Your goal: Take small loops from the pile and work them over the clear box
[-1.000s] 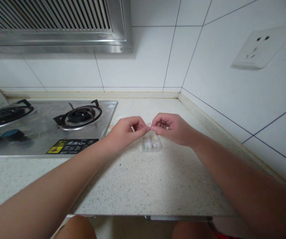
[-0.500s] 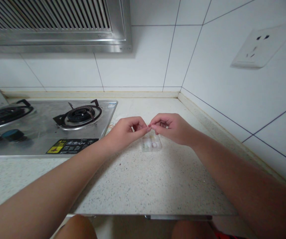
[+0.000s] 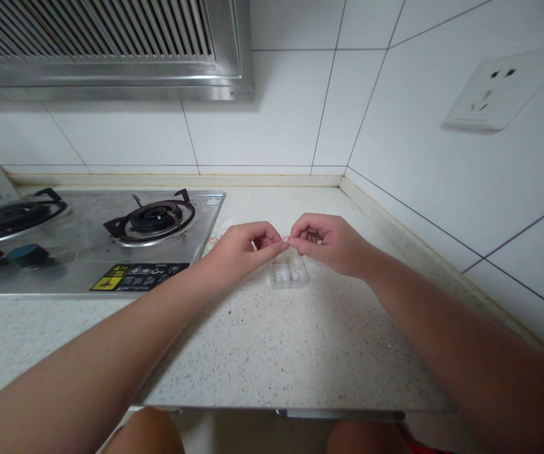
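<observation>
Both hands up over the speckled pale stone countertop (image 3: 272, 353), fingertips meeting. Left hand (image 3: 241, 249) and right hand (image 3: 328, 243) each pinch, thumb against forefinger, on one tiny reddish elastic ring (image 3: 285, 239) held between them in the air; it is too small to make out more than a loop of colour. Other fingers of both hands curled in.

Directly below the pinch, flat on the counter: a small clear plastic compartment box (image 3: 290, 275) with a few little coloured rings inside, one pinkish, one greenish. Which compartment each sits in, cannot tell.

Just left of the left hand, near the stove edge, a couple of loose small rings (image 3: 213, 239) lie on the counter.

Stainless steel gas stove (image 3: 87, 252) to the left, black burner (image 3: 154, 219) nearest. Steel range hood (image 3: 111, 50) above. White wall socket (image 3: 498, 91) on the tiled right wall.
</observation>
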`<state>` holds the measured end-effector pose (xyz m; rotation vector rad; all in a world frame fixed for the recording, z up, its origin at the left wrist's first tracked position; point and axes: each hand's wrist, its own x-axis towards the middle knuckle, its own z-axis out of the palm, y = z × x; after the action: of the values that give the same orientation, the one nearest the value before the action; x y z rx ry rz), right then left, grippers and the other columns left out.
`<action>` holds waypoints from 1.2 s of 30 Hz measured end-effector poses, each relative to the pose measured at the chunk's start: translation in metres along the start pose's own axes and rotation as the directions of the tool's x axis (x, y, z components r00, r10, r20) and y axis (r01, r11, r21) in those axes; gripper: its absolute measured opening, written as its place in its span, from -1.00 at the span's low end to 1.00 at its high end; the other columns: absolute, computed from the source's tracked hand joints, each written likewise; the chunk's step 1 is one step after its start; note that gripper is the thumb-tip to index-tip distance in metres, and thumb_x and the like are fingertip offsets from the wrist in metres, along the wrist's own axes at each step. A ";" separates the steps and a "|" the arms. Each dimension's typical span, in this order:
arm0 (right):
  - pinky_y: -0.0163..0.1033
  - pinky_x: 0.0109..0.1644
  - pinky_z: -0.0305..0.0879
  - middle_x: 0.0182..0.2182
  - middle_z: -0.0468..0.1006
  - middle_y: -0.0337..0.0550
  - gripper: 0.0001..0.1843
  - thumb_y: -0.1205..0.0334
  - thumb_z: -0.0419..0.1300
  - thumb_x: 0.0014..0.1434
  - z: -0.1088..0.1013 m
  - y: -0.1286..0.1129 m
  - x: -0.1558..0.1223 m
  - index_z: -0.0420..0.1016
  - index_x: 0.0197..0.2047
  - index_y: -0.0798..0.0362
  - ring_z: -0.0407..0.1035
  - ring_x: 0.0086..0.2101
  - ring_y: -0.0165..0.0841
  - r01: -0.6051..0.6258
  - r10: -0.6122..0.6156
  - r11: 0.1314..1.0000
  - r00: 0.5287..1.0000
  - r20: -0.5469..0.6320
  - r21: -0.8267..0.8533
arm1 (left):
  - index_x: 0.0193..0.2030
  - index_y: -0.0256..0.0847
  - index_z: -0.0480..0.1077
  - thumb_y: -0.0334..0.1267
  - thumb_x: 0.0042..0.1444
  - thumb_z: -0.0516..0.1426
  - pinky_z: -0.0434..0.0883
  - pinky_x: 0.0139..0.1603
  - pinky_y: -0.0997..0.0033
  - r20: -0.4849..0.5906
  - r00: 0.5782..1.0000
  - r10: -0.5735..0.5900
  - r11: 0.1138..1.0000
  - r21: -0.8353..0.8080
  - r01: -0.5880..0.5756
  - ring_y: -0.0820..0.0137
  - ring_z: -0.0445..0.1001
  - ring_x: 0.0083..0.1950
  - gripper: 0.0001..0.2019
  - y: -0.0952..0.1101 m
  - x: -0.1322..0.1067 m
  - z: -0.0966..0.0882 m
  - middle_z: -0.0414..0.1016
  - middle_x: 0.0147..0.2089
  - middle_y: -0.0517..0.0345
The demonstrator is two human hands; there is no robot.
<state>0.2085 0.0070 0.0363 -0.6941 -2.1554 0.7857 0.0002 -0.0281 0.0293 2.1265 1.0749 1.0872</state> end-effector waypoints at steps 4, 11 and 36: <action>-0.33 -0.48 0.13 -0.56 0.39 -0.30 -0.80 0.12 0.26 0.15 0.000 0.002 0.000 0.46 -0.33 0.09 0.24 -0.52 -0.48 -0.001 0.001 1.000 1.000 -0.001 0.006 | -0.31 -0.29 0.46 -0.14 0.17 0.18 0.19 -0.44 0.55 0.003 1.000 0.007 1.000 -0.015 -0.007 0.55 0.24 -0.44 -0.78 -0.001 0.000 0.000 0.39 -0.45 0.22; -0.33 -0.45 0.19 -0.54 0.40 -0.29 -0.82 0.14 0.26 0.15 0.000 0.006 0.000 0.44 -0.32 0.08 0.26 -0.51 -0.48 -0.006 0.006 1.000 1.000 -0.008 0.021 | -0.28 -0.28 0.45 -0.09 0.22 0.13 0.24 -0.39 0.51 0.008 1.000 0.010 0.999 -0.039 -0.010 0.50 0.30 -0.39 -0.74 0.000 0.000 -0.001 0.39 -0.42 0.19; -0.31 -0.45 0.17 -0.48 0.50 -0.22 -0.81 0.11 0.29 0.13 -0.001 0.000 -0.001 0.55 -0.28 0.06 0.28 -0.49 -0.46 0.062 -0.072 0.991 0.993 -0.090 -0.117 | -0.35 -0.29 0.48 -0.01 0.20 0.12 0.23 -0.51 0.56 0.082 0.981 -0.174 0.967 -0.172 0.186 0.54 0.30 -0.49 -0.66 0.002 0.001 -0.001 0.42 -0.49 0.18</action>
<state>0.2096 0.0068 0.0361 -0.6987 -2.1389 0.5869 0.0006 -0.0280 0.0320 1.8714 1.0734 0.9819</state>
